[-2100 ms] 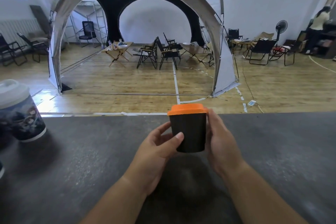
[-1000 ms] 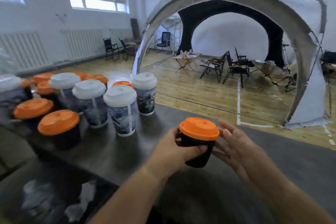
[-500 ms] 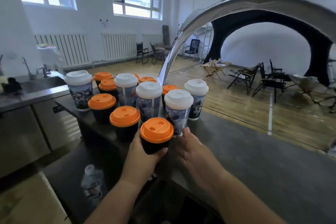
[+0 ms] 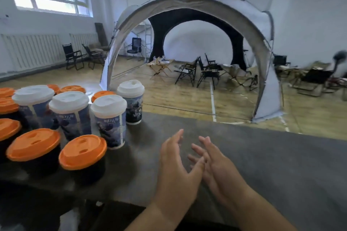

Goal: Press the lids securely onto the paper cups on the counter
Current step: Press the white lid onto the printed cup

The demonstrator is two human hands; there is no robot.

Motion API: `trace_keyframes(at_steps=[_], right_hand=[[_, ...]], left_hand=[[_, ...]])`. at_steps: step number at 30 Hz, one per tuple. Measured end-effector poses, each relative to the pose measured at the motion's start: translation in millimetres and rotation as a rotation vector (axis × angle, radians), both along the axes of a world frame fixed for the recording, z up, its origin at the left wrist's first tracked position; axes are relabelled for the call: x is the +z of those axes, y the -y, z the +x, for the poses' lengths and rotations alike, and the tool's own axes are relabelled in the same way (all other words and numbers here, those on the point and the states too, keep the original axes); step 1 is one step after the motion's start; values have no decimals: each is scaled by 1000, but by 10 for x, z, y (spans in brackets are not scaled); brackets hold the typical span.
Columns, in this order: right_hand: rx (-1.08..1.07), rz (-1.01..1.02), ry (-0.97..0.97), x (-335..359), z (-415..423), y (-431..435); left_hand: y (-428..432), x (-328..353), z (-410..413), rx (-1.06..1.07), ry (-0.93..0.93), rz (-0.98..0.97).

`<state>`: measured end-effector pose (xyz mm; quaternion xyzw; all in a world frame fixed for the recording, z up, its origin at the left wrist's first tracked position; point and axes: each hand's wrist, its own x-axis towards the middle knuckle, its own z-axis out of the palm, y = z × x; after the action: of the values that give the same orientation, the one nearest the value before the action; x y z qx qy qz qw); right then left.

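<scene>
A cluster of lidded cups stands at the left of the dark counter (image 4: 262,165). Nearest me is a short black cup with an orange lid (image 4: 82,151), beside another of the same kind (image 4: 33,144). Behind them stand tall printed cups with white lids (image 4: 109,106), with more orange-lidded cups further back. My left hand (image 4: 176,167) and my right hand (image 4: 217,167) hover over the counter to the right of the cups. Both hold nothing, fingers spread, the fingertips close together.
Beyond the counter's far edge lies a wooden floor with a large grey dome tent (image 4: 197,43), folding chairs (image 4: 187,73) and a small table. The counter's near edge drops off below my wrists.
My left hand has let go of the orange-lidded black cup, which now stands at the near edge of the cluster. Both hands have drawn back to the right, and the view has swung right.
</scene>
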<state>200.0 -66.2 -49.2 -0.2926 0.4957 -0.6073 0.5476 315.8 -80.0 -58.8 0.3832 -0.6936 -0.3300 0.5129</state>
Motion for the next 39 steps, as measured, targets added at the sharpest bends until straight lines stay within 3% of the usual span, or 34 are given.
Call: trace_keyframes(at_steps=[5, 9, 14, 20, 25, 30, 34, 36, 39], right_hand=[[-225, -21, 16, 58, -600, -394], [-446, -79, 85, 73, -1043, -792], [-701, -109, 62, 182, -1751, -1435], [-961, -91, -27, 213, -2863, -2220], [-1102, -62, -135, 192, -4139, -2764], [-1123, 134, -467, 259, -5581, -3215], [-1106, 328, -946, 593, -6640, -3392], [-1077, 449, -1218, 759, -7111, -3357], [-959, 597, -1393, 895, -7640, -3219]], left_hand=[[-58, -17, -713, -335, 21, 87], [-251, 83, -1392, -645, -18, 285], [-634, 233, -2292, -933, 79, 354], [-1189, 243, -3288, -1060, 266, 357], [-1549, 184, -4319, -1030, 393, 357], [-1921, 289, -5601, -970, 500, 331], [-2126, 486, -6664, -896, 479, 153], [-2168, 611, -7112, -791, 427, -82], [-2168, 803, -7630, -530, 554, -560]])
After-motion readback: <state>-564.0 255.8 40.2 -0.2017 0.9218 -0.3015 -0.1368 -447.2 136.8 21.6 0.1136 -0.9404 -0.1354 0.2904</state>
